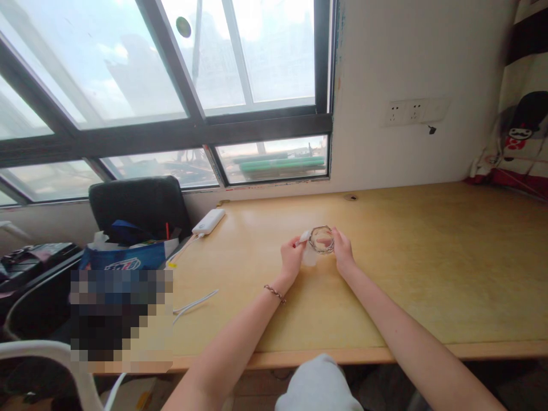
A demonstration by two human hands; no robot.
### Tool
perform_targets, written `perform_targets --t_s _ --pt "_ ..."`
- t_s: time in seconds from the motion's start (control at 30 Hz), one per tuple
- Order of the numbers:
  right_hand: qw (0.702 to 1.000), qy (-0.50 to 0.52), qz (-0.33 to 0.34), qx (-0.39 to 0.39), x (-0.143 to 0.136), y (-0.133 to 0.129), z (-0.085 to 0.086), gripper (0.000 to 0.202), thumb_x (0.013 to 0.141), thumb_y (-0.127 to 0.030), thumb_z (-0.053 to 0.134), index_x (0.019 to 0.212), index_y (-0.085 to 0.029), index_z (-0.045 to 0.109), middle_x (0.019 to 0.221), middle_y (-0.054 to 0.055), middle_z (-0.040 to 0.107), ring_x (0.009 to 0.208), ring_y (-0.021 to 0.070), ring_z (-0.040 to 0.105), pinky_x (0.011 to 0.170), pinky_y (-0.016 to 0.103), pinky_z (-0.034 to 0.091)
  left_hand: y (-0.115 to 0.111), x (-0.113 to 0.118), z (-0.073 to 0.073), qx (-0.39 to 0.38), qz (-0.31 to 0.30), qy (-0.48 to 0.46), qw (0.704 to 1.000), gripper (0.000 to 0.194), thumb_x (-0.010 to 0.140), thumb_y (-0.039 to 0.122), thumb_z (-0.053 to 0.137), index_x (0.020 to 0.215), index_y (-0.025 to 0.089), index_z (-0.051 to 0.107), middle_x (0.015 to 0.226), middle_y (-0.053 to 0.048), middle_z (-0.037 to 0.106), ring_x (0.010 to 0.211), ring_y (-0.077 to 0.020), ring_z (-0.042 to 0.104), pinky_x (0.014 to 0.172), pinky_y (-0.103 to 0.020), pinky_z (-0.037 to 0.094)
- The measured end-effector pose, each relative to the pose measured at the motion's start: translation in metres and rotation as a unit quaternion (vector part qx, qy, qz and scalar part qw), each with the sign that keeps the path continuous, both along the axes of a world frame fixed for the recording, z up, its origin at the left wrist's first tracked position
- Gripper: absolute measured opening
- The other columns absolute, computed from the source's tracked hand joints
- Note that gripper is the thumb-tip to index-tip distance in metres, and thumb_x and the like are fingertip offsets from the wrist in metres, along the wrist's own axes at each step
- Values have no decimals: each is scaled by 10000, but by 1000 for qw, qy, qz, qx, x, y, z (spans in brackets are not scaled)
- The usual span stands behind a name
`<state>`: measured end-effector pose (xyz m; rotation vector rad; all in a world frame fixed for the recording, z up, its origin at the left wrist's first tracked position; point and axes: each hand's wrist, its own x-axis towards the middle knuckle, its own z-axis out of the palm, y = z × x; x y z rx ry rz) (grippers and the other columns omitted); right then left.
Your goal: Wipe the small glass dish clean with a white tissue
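Between my hands, above the middle of the desk, is a clear glass cup (321, 240) with a faceted rim, its mouth tilted toward me. My right hand (343, 250) grips its right side. On the left, my left hand (292, 257) pinches a thin white piece (305, 236) that looks like tissue, right beside the rim. A pale, see-through patch hangs below that piece; whether it is tissue or the cup's body I cannot tell. A braided bracelet (274, 293) circles my left wrist.
The wooden desk (428, 274) runs under both arms. A white power strip (209, 222) lies at its back left, with a white cable (196, 301) nearer me. Left of the desk, a blue bag (128, 257) rests against a black chair (139, 202). Wall sockets (415, 111) sit behind.
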<state>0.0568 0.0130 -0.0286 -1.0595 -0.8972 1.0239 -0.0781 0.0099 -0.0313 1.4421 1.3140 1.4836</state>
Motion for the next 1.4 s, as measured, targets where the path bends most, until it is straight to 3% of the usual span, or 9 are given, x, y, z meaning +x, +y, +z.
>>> perform_targets --t_s 0.2,0.33,0.47,0.57,0.7,0.87,1.03,1.2,1.4 --pt "1000 -16 24 4 -2 -5 3 420 718 -577 447 821 -185 556 601 30 656 580 190 602 566 279 432 -7 -1 13 104 4 69 992 166 727 214 521 816 196 660 881 -43 605 822 -167 541 727 -232 399" --pt "1000 -7 15 5 -2 -6 4 398 732 -546 455 838 -176 559 594 31 647 560 181 588 562 273 424 -17 1 19 141 -13 100 985 304 749 176 492 1044 215 557 955 -52 599 868 -171 543 794 -269 395" --pt "1000 5 -20 0 0 -4 3 410 728 -535 456 827 -156 580 635 31 638 558 159 564 548 254 413 -24 2 22 190 -55 149 969 237 777 188 465 986 208 574 1021 -71 587 959 -185 518 863 -314 378" --pt "999 -5 -46 9 0 -2 2 407 707 -529 480 761 -142 596 670 24 626 592 146 548 544 235 401 -26 0 24 255 -107 250 928 204 796 217 451 930 199 603 1067 -75 577 1047 -203 464 915 -370 341" --pt "997 -44 -63 14 -1 -2 1 402 678 -533 505 683 -141 591 602 -1 597 541 126 510 512 226 380 -25 -2 28 299 -163 410 846 212 806 295 456 928 196 598 973 -53 624 1068 -211 444 932 -415 300" --pt "996 -58 -70 13 -2 -4 1 395 653 -534 523 685 -148 596 589 7 598 535 138 518 490 226 377 -23 -4 35 285 -121 517 798 278 826 400 412 836 205 610 912 -45 646 1088 -213 440 985 -449 154" --pt "995 -79 -61 20 -2 -4 -1 383 654 -524 528 718 -153 599 585 9 601 535 151 521 492 235 384 -29 -1 37 255 -61 513 817 301 799 437 447 934 218 605 972 -58 635 1239 -268 248 981 -488 66" --pt "993 -106 -44 30 -2 -4 -5 373 692 -508 507 771 -154 596 677 28 626 603 163 543 543 243 407 -25 0 36 205 -145 454 855 321 878 320 300 1082 288 546 1116 18 577 1273 -202 177 996 -496 8" --pt "989 -140 -44 36 -3 -7 -3 378 716 -501 490 841 -159 590 681 28 626 596 165 546 529 243 411 -19 -3 34 160 -176 380 894 494 902 280 167 842 281 657 926 33 658 1236 -145 276 1013 -471 -85"
